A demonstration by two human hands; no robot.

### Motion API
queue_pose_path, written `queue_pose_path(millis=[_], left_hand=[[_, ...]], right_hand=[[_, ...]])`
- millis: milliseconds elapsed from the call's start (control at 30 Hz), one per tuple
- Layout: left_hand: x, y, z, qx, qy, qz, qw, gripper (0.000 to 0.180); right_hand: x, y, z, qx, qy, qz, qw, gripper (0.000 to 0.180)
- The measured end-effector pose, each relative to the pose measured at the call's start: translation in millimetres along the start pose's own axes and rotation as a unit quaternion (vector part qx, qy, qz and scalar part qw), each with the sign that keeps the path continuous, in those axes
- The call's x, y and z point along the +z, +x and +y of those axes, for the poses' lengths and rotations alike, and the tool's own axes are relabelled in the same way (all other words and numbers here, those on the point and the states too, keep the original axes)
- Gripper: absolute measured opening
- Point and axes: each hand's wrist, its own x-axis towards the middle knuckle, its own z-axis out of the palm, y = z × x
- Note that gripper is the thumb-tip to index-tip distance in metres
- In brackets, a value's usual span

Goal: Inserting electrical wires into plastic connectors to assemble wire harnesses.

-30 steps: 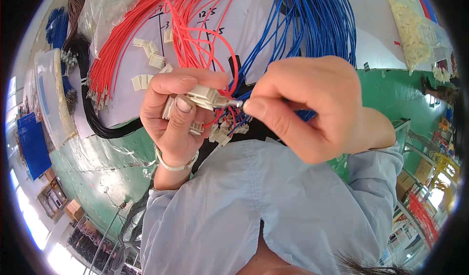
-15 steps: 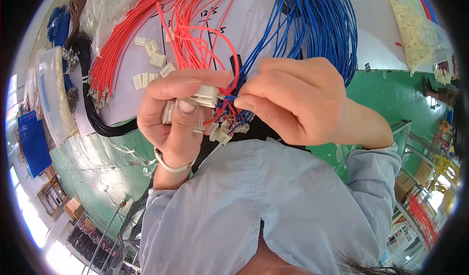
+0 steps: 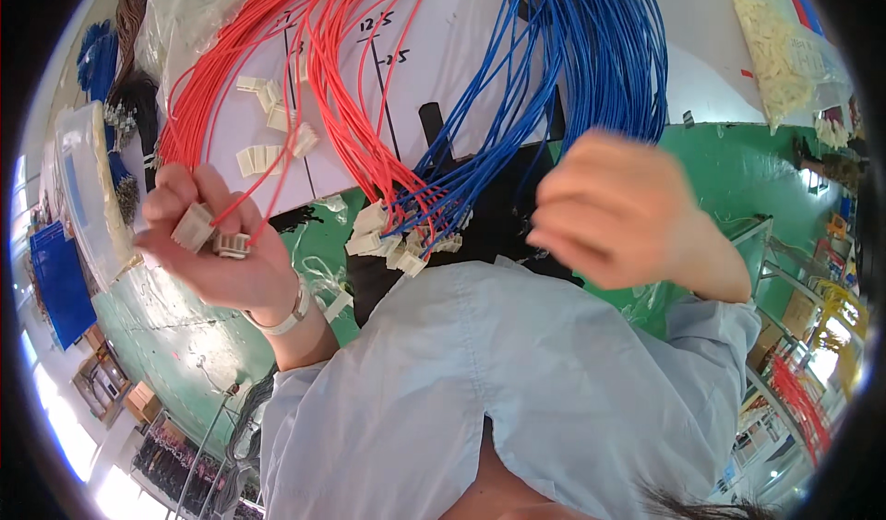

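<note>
My left hand (image 3: 221, 257) is at the left, its fingers curled around two white connector housings (image 3: 194, 227) with red wires running out of them. My right hand (image 3: 614, 215) is apart from it on the right, bent and smeared by motion, so its grip is unclear. Between the hands, several white connector housings (image 3: 369, 241) hang in a cluster over black cloth near my shirt. Red wires (image 3: 355, 142) and blue wires (image 3: 498, 142) run from that cluster up onto the table.
Loose white housings (image 3: 258, 158) lie on the white tabletop (image 3: 711, 68), which has black pen marks. A thick blue wire bundle (image 3: 609, 59) drapes over the table edge. A bag of pale parts (image 3: 775, 59) lies at the far right, a clear plastic bin (image 3: 88, 188) at the left.
My left hand has moved left with housings in it, away from the cluster. My right hand has come off the blue wire and shifted right. A housing has joined the hanging cluster.
</note>
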Motion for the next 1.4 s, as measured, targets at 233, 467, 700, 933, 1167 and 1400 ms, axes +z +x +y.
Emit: queue_pose_path(millis=[233, 467, 700, 933, 1167, 1400], left_hand=[[18, -7, 9, -0.1, -0.086, 0.06, 0.989, 0.057], [28, -35, -8, -0.098, -0.01, -0.161, 0.982, 0.06], [68, -52, -5, -0.062, -0.044, -0.137, 0.988, 0.057], [59, -47, -18, -0.07, -0.122, -0.177, 0.974, 0.041], [57, -44, -22, -0.117, -0.128, -0.219, 0.96, 0.041], [48, -47, -13, -0.083, -0.025, -0.259, 0.962, 0.057]], right_hand=[[78, -21, 21, -0.111, -0.363, -0.297, 0.876, 0.023], [30, 19, -1, -0.118, 0.145, 0.094, 0.978, 0.016], [34, 50, -16, 0.021, 0.168, 0.185, 0.968, 0.009], [40, 58, -12, -0.014, 0.047, 0.138, 0.989, 0.013], [43, 63, -14, -0.089, -0.105, 0.137, 0.981, 0.028], [34, 69, -4, -0.116, -0.104, 0.225, 0.962, 0.029]])
